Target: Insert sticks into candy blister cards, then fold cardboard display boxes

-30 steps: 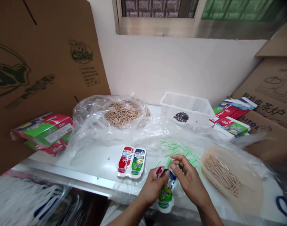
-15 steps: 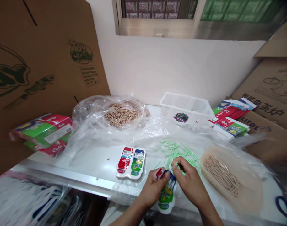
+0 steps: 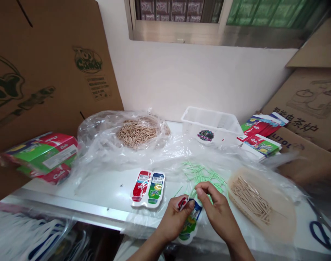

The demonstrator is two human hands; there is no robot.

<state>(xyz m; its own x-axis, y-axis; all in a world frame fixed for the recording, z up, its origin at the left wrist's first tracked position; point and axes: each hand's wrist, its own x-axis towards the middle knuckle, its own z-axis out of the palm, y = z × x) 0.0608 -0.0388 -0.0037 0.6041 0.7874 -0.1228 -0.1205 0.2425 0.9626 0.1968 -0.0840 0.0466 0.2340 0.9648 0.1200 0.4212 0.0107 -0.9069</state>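
Observation:
My left hand (image 3: 174, 217) grips a bottle-shaped printed packet (image 3: 189, 226) near the front edge of the white table (image 3: 105, 185), thumb pressed on its top. Right beside it, my right hand (image 3: 216, 208) has its fingers pinched together at the packet's upper end; what they pinch is too small to name. Just behind my hands lies a heap of green sticks (image 3: 202, 174) on clear plastic. A second twin packet, red and blue-green (image 3: 147, 184), lies flat to the left of my hands.
Bags of wooden toothpicks sit at back left (image 3: 137, 132) and at right (image 3: 252, 203). A white basket (image 3: 209, 125) stands at the back, printed flat boxes (image 3: 260, 136) beside it, wrapped packs (image 3: 42, 156) at left. Cardboard cartons (image 3: 46, 65) flank both sides.
My hands stayed on the packet, shifting slightly; the right fingers drew closer to its top. The camera view drifted a little to the right.

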